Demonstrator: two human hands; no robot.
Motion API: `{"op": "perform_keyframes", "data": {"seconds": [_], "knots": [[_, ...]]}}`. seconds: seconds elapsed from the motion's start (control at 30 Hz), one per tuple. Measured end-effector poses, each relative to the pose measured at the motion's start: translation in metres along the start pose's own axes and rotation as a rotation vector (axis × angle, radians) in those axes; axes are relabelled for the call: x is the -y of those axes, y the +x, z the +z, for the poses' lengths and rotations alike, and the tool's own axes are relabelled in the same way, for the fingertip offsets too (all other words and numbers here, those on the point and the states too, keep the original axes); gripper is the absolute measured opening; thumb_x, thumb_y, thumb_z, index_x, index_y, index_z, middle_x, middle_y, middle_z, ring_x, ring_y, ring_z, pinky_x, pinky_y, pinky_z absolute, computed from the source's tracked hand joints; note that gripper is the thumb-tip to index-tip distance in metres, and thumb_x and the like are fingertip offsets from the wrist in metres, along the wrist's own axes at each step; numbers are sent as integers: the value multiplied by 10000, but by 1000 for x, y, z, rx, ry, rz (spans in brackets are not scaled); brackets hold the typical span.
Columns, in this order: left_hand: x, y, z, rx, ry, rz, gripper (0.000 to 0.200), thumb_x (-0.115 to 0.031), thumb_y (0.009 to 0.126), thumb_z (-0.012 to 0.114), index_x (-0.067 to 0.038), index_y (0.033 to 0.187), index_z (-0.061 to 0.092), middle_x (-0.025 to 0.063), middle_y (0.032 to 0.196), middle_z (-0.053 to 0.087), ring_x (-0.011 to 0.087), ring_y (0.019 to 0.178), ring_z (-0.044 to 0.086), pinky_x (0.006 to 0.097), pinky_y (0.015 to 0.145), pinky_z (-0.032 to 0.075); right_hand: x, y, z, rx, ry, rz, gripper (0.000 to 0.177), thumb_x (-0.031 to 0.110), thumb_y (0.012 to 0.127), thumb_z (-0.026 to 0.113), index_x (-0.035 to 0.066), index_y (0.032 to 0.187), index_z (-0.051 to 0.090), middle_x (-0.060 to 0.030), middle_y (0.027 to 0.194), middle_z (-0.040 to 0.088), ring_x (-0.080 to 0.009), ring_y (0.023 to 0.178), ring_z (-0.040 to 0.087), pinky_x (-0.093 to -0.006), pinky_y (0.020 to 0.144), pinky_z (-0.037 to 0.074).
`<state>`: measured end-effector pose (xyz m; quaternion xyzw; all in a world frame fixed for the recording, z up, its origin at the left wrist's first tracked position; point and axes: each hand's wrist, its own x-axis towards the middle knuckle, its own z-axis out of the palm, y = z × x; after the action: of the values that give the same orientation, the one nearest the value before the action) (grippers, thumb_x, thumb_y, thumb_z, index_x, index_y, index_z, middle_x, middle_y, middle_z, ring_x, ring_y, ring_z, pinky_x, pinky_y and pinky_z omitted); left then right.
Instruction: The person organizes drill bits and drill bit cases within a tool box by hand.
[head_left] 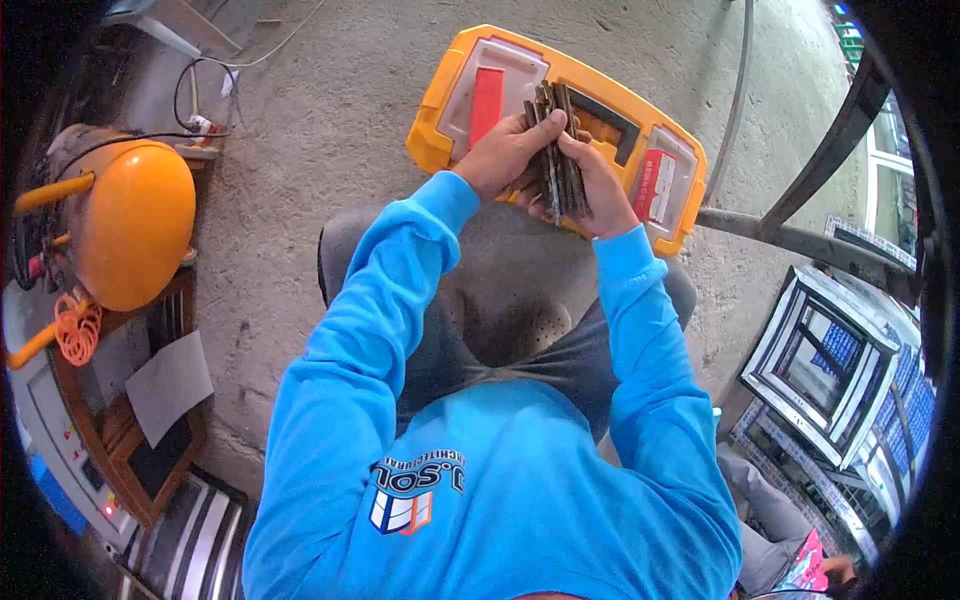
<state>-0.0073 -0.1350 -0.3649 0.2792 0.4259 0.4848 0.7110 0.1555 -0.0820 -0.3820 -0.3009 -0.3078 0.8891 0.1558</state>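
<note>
Between both hands is a bundle of thin, dark metal rods (562, 180), held roughly upright over a yellow toolbox (432, 140). My left hand (503, 157) closes round the bundle from the left, its thumb lying across the upper part. From the right, my right hand (598, 188) grips the same rods lower down, some of its fingers hidden behind them. Under clear panels in the toolbox lid lie a red box (487, 105) on the left and a red-and-white packet (655, 185) on the right. A black handle (600, 112) runs along the lid's middle.
At the left stands a rounded yellow tank (150, 225) with an orange coiled hose (77, 330) and a white paper sheet (172, 388) nearby. Metal bars (800, 235) and stacked window-like frames (825, 360) occupy the right. Another person's grey trouser leg (757, 505) shows bottom right.
</note>
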Motion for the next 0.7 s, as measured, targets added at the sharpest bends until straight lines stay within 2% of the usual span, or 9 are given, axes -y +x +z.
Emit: {"op": "perform_keyframes", "data": {"seconds": [0.1,0.2,0.27,0.3,0.37,0.4,0.47,0.57,0.7], "knots": [[9,10,-2,-35,-105,45,499,-461,982,552,-36,1241,578,102,1076,673,157,852,673,301,674,562,12,-1,9,4,4,-21,513,403,1008,460,-63,1215,516,-217,1024,677,-329,780,723,-384,587,634],[16,17,-6,-16,-186,76,505,-446,994,531,-23,1267,563,123,1173,654,185,965,672,327,756,582,22,-4,10,-43,-130,6,519,420,995,494,-42,1232,504,-204,1053,671,-323,789,725,-382,577,634],[20,20,-7,2,-215,84,511,-438,1000,522,-15,1285,552,129,1213,642,196,1018,665,337,799,586,26,-7,10,-33,-389,-13,492,350,988,485,-42,1286,467,-230,1098,657,-377,866,713,-433,654,636],[22,22,-8,20,-228,69,517,-432,1000,523,-11,1299,541,130,1230,633,204,1049,655,346,823,584,25,-6,4,-35,-385,-15,492,350,988,485,-42,1286,467,-230,1098,657,-377,866,713,-433,654,636],[24,23,-6,44,-237,47,525,-426,1000,525,-6,1314,531,131,1248,624,212,1080,645,354,847,582,23,-4,-10,21,-90,63,486,249,960,459,-57,1336,422,-265,1167,627,-445,963,676,-495,760,617],[24,23,-5,27,-227,51,519,-422,1001,523,-9,1316,529,128,1244,628,208,1063,654,351,841,585,25,-6,-12,18,-87,57,486,249,960,459,-57,1336,422,-265,1167,627,-445,963,676,-495,760,617],[14,17,0,18,-212,31,513,-415,999,527,-17,1322,521,117,1224,643,194,1010,679,343,814,597,28,-8,-12,63,192,110,335,131,928,485,34,1244,432,-180,1112,615,-332,932,688,-550,724,612],[18,22,-2,-27,-198,-33,511,-413,997,530,-20,1324,516,110,1208,651,186,980,691,340,798,603,26,-3,-21,45,212,85,308,161,942,470,52,1228,434,-168,1117,601,-334,935,682,-572,746,599],[24,29,-2,5,-257,30,478,-367,1001,529,-21,1329,508,139,1250,631,215,1022,679,367,826,598,32,-8,-17,90,127,5,280,158,954,457,57,1215,437,-163,1108,599,-328,937,680,-535,779,601]]}}
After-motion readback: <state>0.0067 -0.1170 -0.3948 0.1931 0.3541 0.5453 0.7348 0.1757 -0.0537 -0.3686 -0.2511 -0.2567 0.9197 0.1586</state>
